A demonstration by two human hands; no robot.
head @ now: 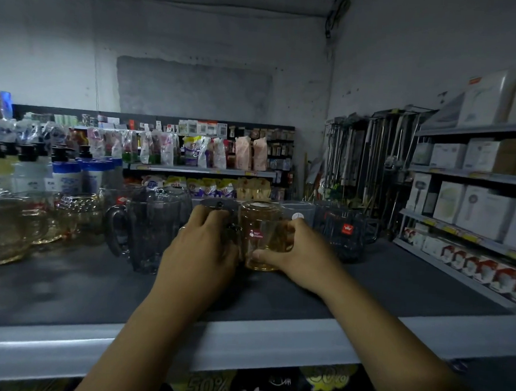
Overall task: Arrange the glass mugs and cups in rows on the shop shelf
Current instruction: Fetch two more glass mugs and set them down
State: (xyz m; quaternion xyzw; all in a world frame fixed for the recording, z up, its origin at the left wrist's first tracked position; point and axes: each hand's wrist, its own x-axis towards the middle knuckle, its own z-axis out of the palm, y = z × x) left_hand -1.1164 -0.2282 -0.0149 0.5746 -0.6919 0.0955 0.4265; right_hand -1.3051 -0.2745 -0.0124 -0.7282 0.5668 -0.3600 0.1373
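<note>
Curled round the amber glass cup (260,222), my right hand (297,254) holds it firmly, thumb across the lower front and fingers wrapped over its right side. The cup stands on the dark shelf (90,294), well back from the pale front edge, with a small red sticker facing me. Just beside the cup's left side is a smoky grey mug (217,208). My left hand (201,246) grips that one from above, fingers bent over its top, so most of it is hidden.

Further left of the cup stands a tall ribbed clear mug (150,231), handle turned left, and beyond it a cluster of rounded amber cups (79,216). Behind the cup on the right is a clear glass (298,214), and right of that a dark mug (345,238) with a red sticker. Far right of the cup, side shelves carry white boxes (474,212). Behind it, another rack holds refill pouches (193,151).
</note>
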